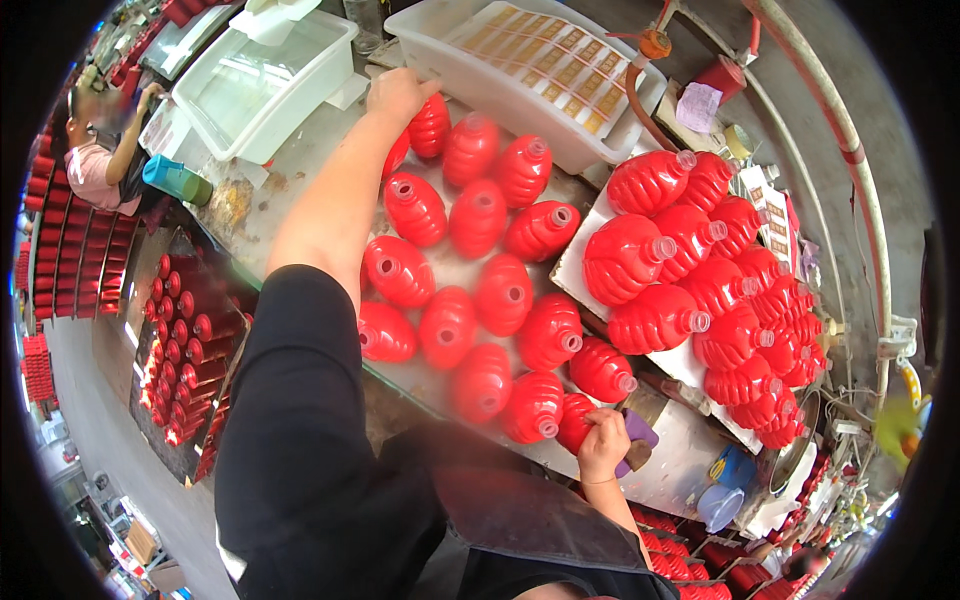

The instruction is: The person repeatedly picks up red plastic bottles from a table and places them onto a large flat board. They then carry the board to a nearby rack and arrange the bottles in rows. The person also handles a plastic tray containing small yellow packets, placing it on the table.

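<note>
Several glossy red ribbed bottles with short clear necks stand or lean in loose rows on the worktable (300, 165). My left hand (398, 95) is stretched to the far side, its fingers closed over the top of a red bottle (430, 128) that the hand partly hides. Close to my body, my right hand (604, 446) has its fingers curled at the neck end of another red bottle (573, 424). A purple pad or cloth (640, 440) lies right beside that hand; whether the fingers touch it I cannot tell.
To the right, more red bottles (625, 260) lie heaped on a white board (578, 268). A white tub (605, 150) at the back holds sheets of gold labels (545, 60). A clear bin (265, 85) stands far left. Red pieces fill a rack (190, 350); a person (105, 165) sits beyond.
</note>
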Action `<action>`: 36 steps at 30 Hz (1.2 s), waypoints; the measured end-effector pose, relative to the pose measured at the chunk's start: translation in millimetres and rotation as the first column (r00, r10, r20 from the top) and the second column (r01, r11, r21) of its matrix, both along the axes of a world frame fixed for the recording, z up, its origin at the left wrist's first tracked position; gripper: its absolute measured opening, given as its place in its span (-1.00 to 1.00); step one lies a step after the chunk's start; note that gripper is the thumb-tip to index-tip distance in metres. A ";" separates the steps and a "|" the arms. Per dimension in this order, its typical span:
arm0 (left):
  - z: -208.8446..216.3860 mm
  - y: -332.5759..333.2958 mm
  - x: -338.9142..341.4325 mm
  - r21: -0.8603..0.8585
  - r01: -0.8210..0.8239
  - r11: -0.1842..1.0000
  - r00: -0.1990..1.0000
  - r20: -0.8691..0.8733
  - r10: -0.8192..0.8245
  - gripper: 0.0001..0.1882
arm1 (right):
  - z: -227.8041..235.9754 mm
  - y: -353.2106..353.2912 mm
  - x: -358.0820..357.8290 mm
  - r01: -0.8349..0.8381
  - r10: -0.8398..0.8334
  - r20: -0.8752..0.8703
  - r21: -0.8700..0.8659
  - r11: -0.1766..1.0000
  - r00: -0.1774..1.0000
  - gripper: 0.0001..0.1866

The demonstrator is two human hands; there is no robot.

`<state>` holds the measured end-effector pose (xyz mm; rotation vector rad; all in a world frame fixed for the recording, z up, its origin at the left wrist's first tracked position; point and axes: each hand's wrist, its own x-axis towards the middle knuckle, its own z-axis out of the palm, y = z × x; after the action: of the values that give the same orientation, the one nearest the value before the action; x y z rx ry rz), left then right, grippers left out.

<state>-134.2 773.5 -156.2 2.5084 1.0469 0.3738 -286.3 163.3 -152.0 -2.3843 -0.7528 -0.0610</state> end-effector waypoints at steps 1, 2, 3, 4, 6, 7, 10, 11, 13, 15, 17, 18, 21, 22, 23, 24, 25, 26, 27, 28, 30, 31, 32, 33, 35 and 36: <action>-2.1 0.3 -3.7 -0.050 -0.020 0.999 0.996 0.085 0.025 -0.55 | 0.5 0.1 -0.3 -0.002 0.002 0.000 0.001 1.000 1.000 -0.81; -5.2 1.2 -9.1 -0.100 -0.042 0.994 0.985 0.163 0.058 -0.55 | 1.0 -0.2 -0.3 -0.006 0.006 0.000 0.004 1.000 1.000 -0.81; -8.2 3.8 -15.1 -0.161 -0.084 0.983 0.955 0.268 0.125 -0.57 | 0.8 0.5 0.0 -0.005 0.005 -0.010 0.015 1.000 1.000 -0.81; -12.0 6.4 -21.9 -0.225 -0.121 0.967 0.912 0.360 0.198 -0.59 | 0.6 0.8 0.1 -0.015 0.015 0.002 0.007 1.000 1.000 -0.81; -21.9 8.6 -35.6 -0.353 -0.121 0.928 0.815 0.497 0.296 -0.61 | 1.2 -0.4 0.9 -0.029 0.029 0.001 0.003 1.000 1.000 -0.82; -25.9 8.4 -39.5 -0.410 -0.086 0.908 0.772 0.549 0.322 -0.61 | 1.0 -0.6 0.8 -0.027 0.027 -0.018 0.015 1.000 0.999 -0.82; -27.6 0.6 -54.7 -0.310 -0.066 0.948 0.807 0.542 0.234 -0.57 | 0.4 -1.0 1.0 -0.049 0.049 0.027 -0.008 0.999 0.998 -0.81; -23.6 -5.9 -57.9 -0.204 -0.165 0.965 0.844 0.476 0.245 -0.56 | 0.3 -0.8 0.7 -0.044 0.044 0.002 0.007 0.999 0.999 -0.81; -10.4 -24.6 -69.7 -0.247 -0.428 0.869 0.860 0.186 0.476 -0.39 | 0.5 0.2 0.3 -0.053 0.053 0.005 0.014 0.999 0.999 -0.81; 2.6 -56.8 -80.4 -0.582 -0.534 0.614 0.685 0.128 0.717 -0.33 | 1.6 1.3 0.2 -0.064 0.063 0.010 0.033 0.997 0.998 -0.80; 12.5 -85.1 -103.0 -0.923 -0.289 0.255 0.663 0.000 0.748 -0.23 | 3.1 2.3 0.4 -0.072 0.072 0.002 0.055 0.996 0.997 -0.81; 14.8 -94.9 -110.7 -0.991 -0.113 0.067 0.728 -0.036 0.685 -0.21 | 4.3 2.2 0.1 -0.081 0.080 0.022 0.038 0.996 0.997 -0.81; 5.4 -109.0 -115.3 -0.995 -0.097 0.009 0.868 -0.080 0.491 -0.21 | 5.5 3.5 0.5 -0.078 0.077 0.032 0.023 0.997 0.996 -0.83; -2.8 -110.2 -109.1 -0.996 -0.093 0.011 0.863 -0.075 0.500 -0.23 | 5.5 3.8 0.7 -0.077 0.076 0.033 0.029 0.997 0.997 -0.83; -12.5 -110.5 -107.1 -0.995 -0.082 0.053 0.868 -0.045 0.495 -0.26 | 5.8 3.8 0.1 -0.072 0.071 0.023 0.041 0.997 0.997 -0.83; -21.7 -107.6 -106.5 -1.000 -0.017 0.022 0.861 -0.004 0.509 -0.30 | 6.0 3.7 -0.5 -0.072 0.071 0.026 0.039 0.997 0.997 -0.84; -28.5 -103.4 -103.7 -0.998 0.057 0.030 0.859 0.064 0.508 -0.34 | 6.0 3.6 -0.6 -0.068 0.067 0.020 0.043 0.997 0.998 -0.84; -32.4 -101.0 -101.9 -0.991 0.130 0.037 0.852 0.131 0.506 -0.37 | 5.9 3.6 -1.1 -0.058 0.058 0.002 0.045 0.997 0.998 -0.84; -31.9 -98.8 -100.2 -0.993 0.116 0.027 0.822 0.112 0.558 -0.48 | 6.1 3.3 -0.9 -0.064 0.064 0.003 0.050 0.997 0.998 -0.83; -29.5 -101.4 -104.1 -0.982 0.185 0.024 0.807 0.166 0.567 -0.48 | 6.2 2.9 -1.2 -0.072 0.071 0.016 0.042 0.997 0.997 -0.83; -8.5 -105.7 -114.7 -0.970 0.244 -0.008 0.756 0.185 0.628 -0.50 | 5.4 2.8 -0.6 -0.072 0.071 0.013 0.039 0.997 0.997 -0.83; 6.7 -112.6 -122.8 -0.970 0.241 0.037 0.719 0.204 0.665 -0.49 | 4.8 2.8 -0.4 -0.076 0.075 0.012 0.061 0.995 0.997 -0.82; 22.7 -120.1 -135.7 -0.958 0.216 0.188 0.731 0.286 0.619 -0.48 | 4.2 2.7 0.1 -0.087 0.085 0.035 0.064 0.994 0.996 -0.83; 37.9 -126.5 -153.1 -0.917 0.201 0.346 0.744 0.372 0.555 -0.47 | 3.7 2.2 0.4 -0.091 0.088 0.041 0.063 0.994 0.995 -0.83; 59.3 -144.7 -191.3 -0.800 0.145 0.582 0.733 0.482 0.480 -0.45 | 2.7 1.1 1.1 -0.095 0.093 0.024 0.088 0.992 0.995 -0.83; 65.8 -153.8 -211.7 -0.724 0.115 0.680 0.699 0.546 0.463 -0.44 | 2.4 0.3 1.3 -0.105 0.103 0.031 0.080 0.991 0.994 -0.83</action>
<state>-346.0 619.7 -90.4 1.3352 0.8760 0.7373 -285.0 163.5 -149.7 -2.2678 -0.8699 -0.0786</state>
